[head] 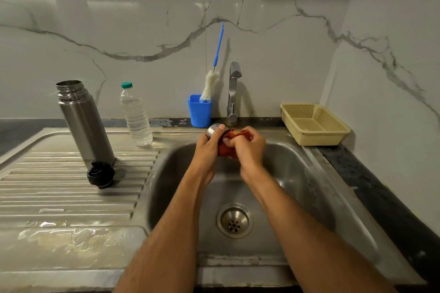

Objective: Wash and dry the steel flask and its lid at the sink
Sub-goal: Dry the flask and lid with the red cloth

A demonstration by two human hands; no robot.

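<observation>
L hand [209, 143] grips steel cap [212, 130], R hand [247, 147] clenches red cloth [227, 147] over sink [297, 173]. Left of sink: flask [84, 123] open. Behind: blue cup [199, 110] w/ brush [210, 85].

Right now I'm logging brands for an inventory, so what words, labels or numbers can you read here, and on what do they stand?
"...LTON", upside down and partly hidden by the black stopper: low on the steel flask, the only legible print.
Plastic water bottle: no readable label.
Blue cup, yellow basket, tap, steel cap and red cloth in the hands: no text visible.
</observation>
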